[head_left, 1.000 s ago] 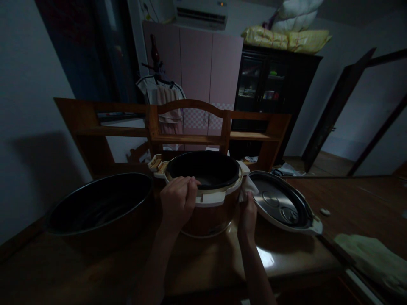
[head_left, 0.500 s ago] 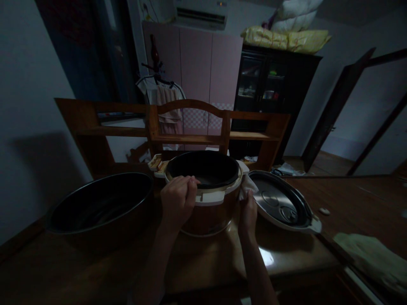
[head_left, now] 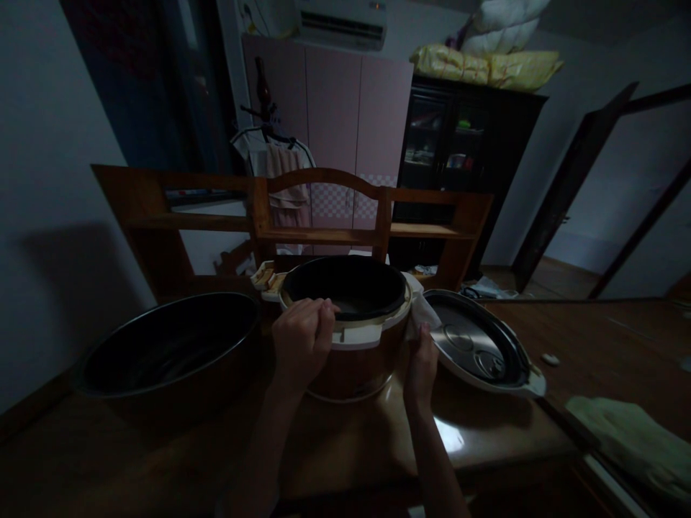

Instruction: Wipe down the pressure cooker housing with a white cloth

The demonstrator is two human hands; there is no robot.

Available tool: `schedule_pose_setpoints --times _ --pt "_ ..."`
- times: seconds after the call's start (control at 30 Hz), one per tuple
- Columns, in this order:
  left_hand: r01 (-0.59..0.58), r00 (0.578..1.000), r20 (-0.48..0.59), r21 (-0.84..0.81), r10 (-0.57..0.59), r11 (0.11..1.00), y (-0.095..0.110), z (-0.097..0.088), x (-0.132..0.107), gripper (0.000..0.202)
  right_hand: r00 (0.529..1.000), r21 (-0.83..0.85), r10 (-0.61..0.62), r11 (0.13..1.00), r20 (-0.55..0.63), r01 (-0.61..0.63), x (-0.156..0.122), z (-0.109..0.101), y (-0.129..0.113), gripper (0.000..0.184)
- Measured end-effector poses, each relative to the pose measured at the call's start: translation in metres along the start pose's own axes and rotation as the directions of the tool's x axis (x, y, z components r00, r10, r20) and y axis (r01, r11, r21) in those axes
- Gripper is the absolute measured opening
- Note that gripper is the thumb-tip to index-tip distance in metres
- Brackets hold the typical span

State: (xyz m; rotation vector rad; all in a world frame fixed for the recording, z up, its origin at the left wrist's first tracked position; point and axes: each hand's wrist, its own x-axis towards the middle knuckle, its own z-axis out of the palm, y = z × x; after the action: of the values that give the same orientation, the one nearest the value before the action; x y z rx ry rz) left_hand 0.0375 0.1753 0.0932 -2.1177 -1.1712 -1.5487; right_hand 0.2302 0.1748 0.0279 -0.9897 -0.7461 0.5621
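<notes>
Here, the cooker (head_left: 350,370): brown body under a white collar, wide black opening facing up; it stands upright around the middle of the worktop (head_left: 356,455), nearer the back edge than the front.
Left hand (head_left: 300,334): at the cooker's front left, grip closed over the rim, knuckles up, thumb alongside the curled fingers.
Right hand (head_left: 421,367): grip pinched together on a white cloth (head_left: 423,316), thumb uppermost.
White cloth: bunched at the cooker's right side, by the collar.
Front handle (head_left: 363,335): a white block on the collar, between the 2 hands.
Dark pot (head_left: 208,388): large, open side up, by the worktop's left edge, just beside the cooker; its inside is too dark to make out.
Lid (head_left: 458,338): shiny inner face up, just beside the cooker towards the right edge, its white tab pointing at the front right corner.
Shelf (head_left: 318,234): wooden, arched at the centre, along the back edge.
Beyond the back edge: a pink wardrobe (head_left: 330,108) and a black cabinet (head_left: 499,151) with 2 yellow bundles (head_left: 486,68) on top.
</notes>
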Motion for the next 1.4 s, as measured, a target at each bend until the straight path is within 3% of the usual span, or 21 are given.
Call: schedule_pose_setpoints --times 0.13,0.57,0.73,0.97,1.1,1.27,1.4 --pt "0.001 1.000 -0.007 0.006 -0.001 1.000 0.000 0.000 0.000 0.030 0.998 0.056 0.023 0.998 0.058 -0.026 0.006 -0.002 0.002 0.053" --pt "0.005 1.000 0.005 0.010 -0.005 1.000 0.000 0.000 0.000 0.031 0.984 -0.076 0.139 0.989 0.113 -0.131 0.009 -0.016 0.034 0.060" --pt "0.015 1.000 0.009 0.007 -0.015 1.000 0.000 0.000 0.000 0.032 0.981 -0.002 0.171 0.985 0.087 -0.171 0.004 -0.011 0.024 0.055" --pt "0.011 1.000 0.012 0.014 -0.012 1.000 0.001 -0.001 0.000 0.032 0.998 -0.006 0.060 0.998 -0.030 -0.060 -0.012 0.001 0.000 0.058" --pt "0.005 1.000 0.003 0.009 -0.005 1.000 0.002 -0.001 0.000 0.032 1.000 -0.001 0.002 1.000 0.029 -0.002 -0.014 0.001 -0.005 0.054" --pt "0.007 1.000 0.006 0.015 -0.007 1.000 0.002 -0.001 0.001 0.033 1.000 -0.070 -0.020 0.997 0.017 0.021 -0.011 -0.002 -0.006 0.054" --pt "0.001 1.000 0.003 0.011 -0.001 1.000 0.002 -0.001 0.001 0.031 0.999 -0.026 -0.016 1.000 0.037 0.017 -0.005 -0.003 -0.001 0.053"
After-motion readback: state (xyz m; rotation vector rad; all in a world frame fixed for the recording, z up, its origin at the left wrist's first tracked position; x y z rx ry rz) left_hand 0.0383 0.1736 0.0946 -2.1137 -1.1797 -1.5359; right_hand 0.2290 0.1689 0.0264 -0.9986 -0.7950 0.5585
